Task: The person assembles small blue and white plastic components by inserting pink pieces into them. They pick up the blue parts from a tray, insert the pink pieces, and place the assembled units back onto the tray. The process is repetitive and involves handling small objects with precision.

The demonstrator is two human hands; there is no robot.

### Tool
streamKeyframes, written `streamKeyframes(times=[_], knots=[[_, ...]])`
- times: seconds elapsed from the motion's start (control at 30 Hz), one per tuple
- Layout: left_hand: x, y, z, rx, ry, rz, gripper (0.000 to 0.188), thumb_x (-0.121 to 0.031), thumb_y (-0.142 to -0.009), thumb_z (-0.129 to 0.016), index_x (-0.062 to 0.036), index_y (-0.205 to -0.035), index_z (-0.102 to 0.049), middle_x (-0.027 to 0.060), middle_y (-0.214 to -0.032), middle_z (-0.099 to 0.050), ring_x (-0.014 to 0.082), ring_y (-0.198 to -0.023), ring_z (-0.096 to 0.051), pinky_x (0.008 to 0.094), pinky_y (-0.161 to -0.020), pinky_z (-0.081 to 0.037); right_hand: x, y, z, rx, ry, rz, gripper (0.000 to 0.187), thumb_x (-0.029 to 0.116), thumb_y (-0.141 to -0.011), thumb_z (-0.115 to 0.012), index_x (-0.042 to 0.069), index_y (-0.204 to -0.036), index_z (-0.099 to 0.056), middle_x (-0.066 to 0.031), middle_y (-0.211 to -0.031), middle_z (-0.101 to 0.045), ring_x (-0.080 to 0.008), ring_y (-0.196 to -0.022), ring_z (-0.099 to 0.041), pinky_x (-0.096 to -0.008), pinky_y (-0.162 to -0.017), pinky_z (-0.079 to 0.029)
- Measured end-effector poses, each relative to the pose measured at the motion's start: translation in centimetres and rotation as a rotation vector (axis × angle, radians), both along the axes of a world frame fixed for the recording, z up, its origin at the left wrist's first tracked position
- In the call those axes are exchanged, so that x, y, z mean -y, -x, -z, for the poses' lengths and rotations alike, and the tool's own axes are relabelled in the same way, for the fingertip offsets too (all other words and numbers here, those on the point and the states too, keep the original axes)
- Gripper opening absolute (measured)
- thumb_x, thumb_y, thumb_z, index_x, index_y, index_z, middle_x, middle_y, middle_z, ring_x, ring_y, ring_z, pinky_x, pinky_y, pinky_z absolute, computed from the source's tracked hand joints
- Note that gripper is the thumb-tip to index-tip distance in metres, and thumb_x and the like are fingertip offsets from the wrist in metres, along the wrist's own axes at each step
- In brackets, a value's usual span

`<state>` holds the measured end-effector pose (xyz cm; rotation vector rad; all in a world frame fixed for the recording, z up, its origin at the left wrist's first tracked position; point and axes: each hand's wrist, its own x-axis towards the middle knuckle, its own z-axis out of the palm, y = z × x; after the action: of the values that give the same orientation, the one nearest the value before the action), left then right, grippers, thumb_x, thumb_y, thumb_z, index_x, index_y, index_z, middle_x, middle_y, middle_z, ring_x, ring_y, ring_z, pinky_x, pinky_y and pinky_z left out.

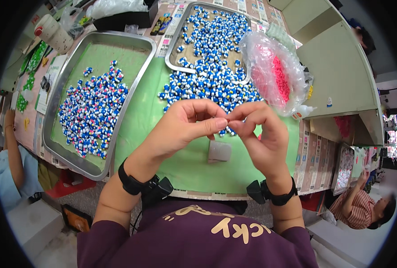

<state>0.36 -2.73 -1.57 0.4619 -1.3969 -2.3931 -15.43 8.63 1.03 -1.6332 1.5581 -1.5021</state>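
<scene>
My left hand [180, 123] and my right hand [265, 138] meet over the green mat [176, 169], thumbs and forefingers pinched tip to tip. Whatever lies between the fingertips is too small and covered to make out. Just below them a small grey block [219, 151] rests on the mat. Beyond my fingers spreads a heap of small blue-and-white pieces [198, 85], running out of a metal tray [174, 44] that lies at the far side. A clear plastic bag [256, 58] with small pink pieces [281, 80] sits right of the heap.
At left, a large metal tray [147, 49] holds many blue-and-white pieces with pink bits [91, 111]. A small white bottle [303, 110] lies beside the bag, near a pale cabinet [341, 67]. Other people sit at far left and far right [354, 205].
</scene>
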Motion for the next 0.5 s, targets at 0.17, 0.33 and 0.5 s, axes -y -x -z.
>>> streamKeyframes(times=[0.17, 0.33, 0.5], knots=[[-0.86, 0.26, 0.38, -0.029, 0.51, -0.193, 0.007, -0.005, -0.087, -0.068, -0.0008, -0.092, -0.065, 0.0024, -0.094, -0.059, 0.0087, -0.081, -0.056, 0.0215, -0.067, -0.045, -0.52, -0.13, 0.19, 0.344, -0.116, -0.002, 0.021, -0.007, -0.084, -0.065, 0.004, -0.08, -0.048, -0.0096, -0.091, -0.063, -0.0136, -0.087, -0.059, -0.0276, -0.08, -0.047], [-0.99, 0.67, 0.41, -0.054, 0.942, -0.311, 0.01, -0.001, -0.079, -0.071, -0.0014, -0.086, -0.064, 0.0063, -0.087, -0.058, 0.0176, -0.075, -0.057, 0.0282, -0.063, -0.046, -0.82, 0.12, 0.02, 0.462, -0.247, -0.028, 0.024, -0.006, -0.086, -0.063, 0.005, -0.082, -0.043, -0.0066, -0.09, -0.059, -0.013, -0.089, -0.057, -0.0276, -0.08, -0.047], [-0.87, 0.36, 0.23, -0.032, 1.032, -0.229, 0.011, 0.0, -0.078, -0.07, -0.0015, -0.087, -0.064, 0.0066, -0.087, -0.057, 0.0201, -0.076, -0.058, 0.0307, -0.065, -0.048, -1.05, 0.31, -0.04, 0.433, -0.338, -0.032, 0.025, -0.005, -0.087, -0.062, 0.006, -0.08, -0.041, -0.0057, -0.087, -0.057, -0.0124, -0.088, -0.057, -0.026, -0.083, -0.046]])
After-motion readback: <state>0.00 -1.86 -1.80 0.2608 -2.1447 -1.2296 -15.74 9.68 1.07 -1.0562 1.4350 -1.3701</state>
